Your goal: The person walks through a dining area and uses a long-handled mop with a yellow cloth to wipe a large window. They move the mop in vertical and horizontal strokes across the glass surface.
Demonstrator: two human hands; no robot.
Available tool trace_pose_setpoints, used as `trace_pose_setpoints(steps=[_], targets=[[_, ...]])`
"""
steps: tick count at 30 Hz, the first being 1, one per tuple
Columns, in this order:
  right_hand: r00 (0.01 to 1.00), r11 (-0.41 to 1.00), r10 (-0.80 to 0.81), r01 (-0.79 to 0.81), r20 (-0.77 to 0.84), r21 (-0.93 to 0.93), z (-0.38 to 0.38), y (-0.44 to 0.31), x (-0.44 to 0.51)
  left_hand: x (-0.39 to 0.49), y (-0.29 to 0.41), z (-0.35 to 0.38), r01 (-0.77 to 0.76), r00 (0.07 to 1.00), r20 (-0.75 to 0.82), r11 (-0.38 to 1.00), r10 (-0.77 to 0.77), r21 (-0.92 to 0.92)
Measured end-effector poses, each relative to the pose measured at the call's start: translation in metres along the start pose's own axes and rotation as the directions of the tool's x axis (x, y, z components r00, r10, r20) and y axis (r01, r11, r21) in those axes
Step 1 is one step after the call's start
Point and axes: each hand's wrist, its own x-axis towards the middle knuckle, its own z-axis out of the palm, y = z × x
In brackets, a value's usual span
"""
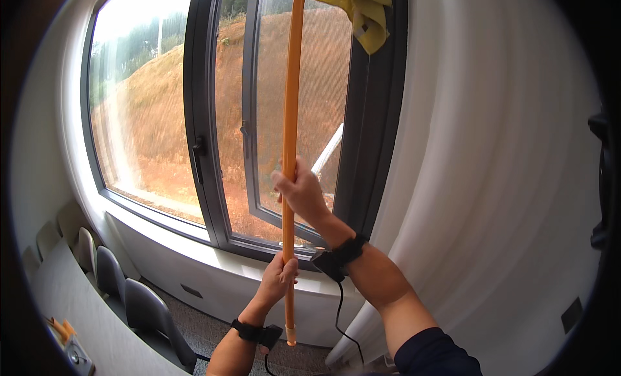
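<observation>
An orange pole (pixel 293 85) stands nearly upright before the window, its top end beyond the upper edge of the view. My right hand (pixel 302 189) grips it about midway, and my left hand (pixel 278 278) is closed round it lower down. The pole's capped lower end (pixel 291 334) hangs free below my left hand. A yellow cloth (pixel 369 24) drapes over the upper right of the dark window frame (pixel 373 133); whether it is fixed to the pole is hidden. Behind the pole, a window sash (pixel 251 109) is swung open.
White curtains (pixel 451 133) hang at right, and another (pixel 73 148) at far left. Below runs a white sill (pixel 194 242). Grey chairs (pixel 150 308) line a long table (pixel 92 298) at lower left, which bears a small device (pixel 77 356). Cables trail from both wrist straps.
</observation>
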Motion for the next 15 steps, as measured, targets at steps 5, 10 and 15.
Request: trace_pose_setpoints(steps=[5,10,15], targets=[[0.972,0.953,0.214,-0.187,0.096,-0.237,0.028,0.092,-0.091,-0.035,-0.129,-0.037,0.236,0.971,0.008,0.958,-0.24,0.162],[0.728,0.77,0.635,-0.576,0.257,-0.274,0.075,0.171,-0.228,-0.126,-0.275,-0.077,0.633,0.725,0.181,0.747,-0.664,0.203],[0.562,0.654,0.726,-0.743,0.396,-0.143,0.123,0.215,-0.31,-0.251,-0.378,-0.118,0.754,0.459,0.142,0.469,-0.877,0.459]])
